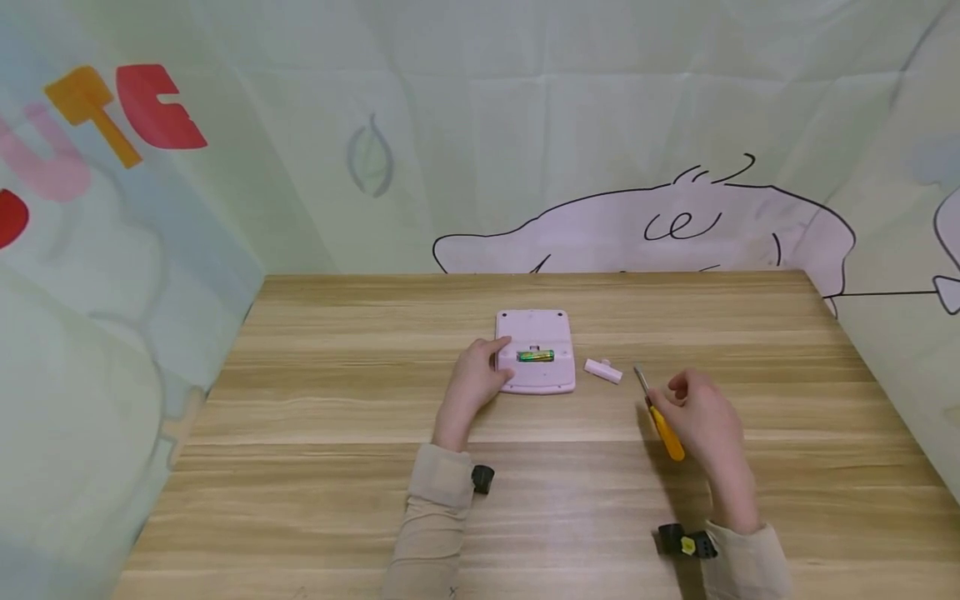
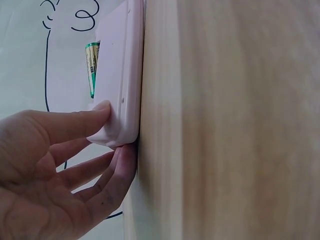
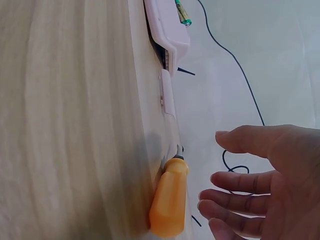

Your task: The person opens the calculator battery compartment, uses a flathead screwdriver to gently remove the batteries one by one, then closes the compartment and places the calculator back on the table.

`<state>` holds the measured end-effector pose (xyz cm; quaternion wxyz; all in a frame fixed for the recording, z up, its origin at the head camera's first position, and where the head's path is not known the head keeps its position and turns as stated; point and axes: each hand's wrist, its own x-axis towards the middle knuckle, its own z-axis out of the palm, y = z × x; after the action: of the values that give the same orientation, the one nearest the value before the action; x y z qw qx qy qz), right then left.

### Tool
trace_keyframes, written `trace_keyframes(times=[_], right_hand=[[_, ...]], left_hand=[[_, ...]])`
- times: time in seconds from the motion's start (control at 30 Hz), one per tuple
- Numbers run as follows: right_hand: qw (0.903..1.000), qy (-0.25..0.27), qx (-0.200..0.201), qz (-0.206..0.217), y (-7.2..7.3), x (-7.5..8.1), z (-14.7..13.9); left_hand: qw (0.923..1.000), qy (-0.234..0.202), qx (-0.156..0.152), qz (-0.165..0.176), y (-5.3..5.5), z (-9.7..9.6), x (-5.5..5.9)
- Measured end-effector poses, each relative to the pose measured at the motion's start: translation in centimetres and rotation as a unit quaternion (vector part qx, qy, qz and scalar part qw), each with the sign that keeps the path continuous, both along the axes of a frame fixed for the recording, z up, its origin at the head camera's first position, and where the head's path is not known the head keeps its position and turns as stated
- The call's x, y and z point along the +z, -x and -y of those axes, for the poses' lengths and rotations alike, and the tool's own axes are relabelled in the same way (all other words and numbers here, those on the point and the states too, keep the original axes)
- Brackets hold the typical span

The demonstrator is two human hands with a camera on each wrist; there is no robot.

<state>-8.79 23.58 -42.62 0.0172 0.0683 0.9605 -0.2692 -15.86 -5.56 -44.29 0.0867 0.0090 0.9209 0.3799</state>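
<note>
A pink calculator point(image 1: 534, 379) lies back side up on the table, a green-and-gold battery point(image 1: 536, 357) showing in its back. My left hand point(image 1: 474, 377) holds the calculator by its left side, the thumb point(image 2: 102, 111) on the back face and other fingers against the edge. To the right of it lies a small pink battery cover point(image 1: 603, 371). Farther right is a screwdriver point(image 1: 666, 429) with an orange handle, its metal tip pointing away from me. Beside the screwdriver hovers my right hand point(image 1: 705, 417), fingers loosely bent and apart from the handle in the right wrist view.
A wood-grain table point(image 1: 337, 358) carries everything. Behind it and along the left hangs a pale printed cloth point(image 1: 525, 125) with drawings and letters, meeting the table's back edge. Small black devices point(image 1: 686, 542) are strapped at both wrists.
</note>
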Motion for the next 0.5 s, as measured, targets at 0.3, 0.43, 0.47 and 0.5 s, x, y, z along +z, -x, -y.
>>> trace_keyframes(times=[0.3,0.43,0.47,0.5], right_hand=[[0.9998,-0.006,0.005,-0.018,0.10,0.13,0.38],[0.9995,-0.005,0.010,-0.028,0.24,0.11,0.63],[0.9994,-0.007,0.010,-0.032,0.28,0.10,0.70],[0.9993,-0.008,0.011,-0.036,0.32,0.10,0.78]], left_hand=[[1.0000,0.001,0.004,0.008,0.06,-0.09,-0.02],[1.0000,0.002,0.005,0.007,0.06,-0.07,-0.06],[1.0000,0.003,0.004,0.006,0.05,-0.07,-0.06],[1.0000,0.004,0.003,0.006,0.04,-0.07,-0.06]])
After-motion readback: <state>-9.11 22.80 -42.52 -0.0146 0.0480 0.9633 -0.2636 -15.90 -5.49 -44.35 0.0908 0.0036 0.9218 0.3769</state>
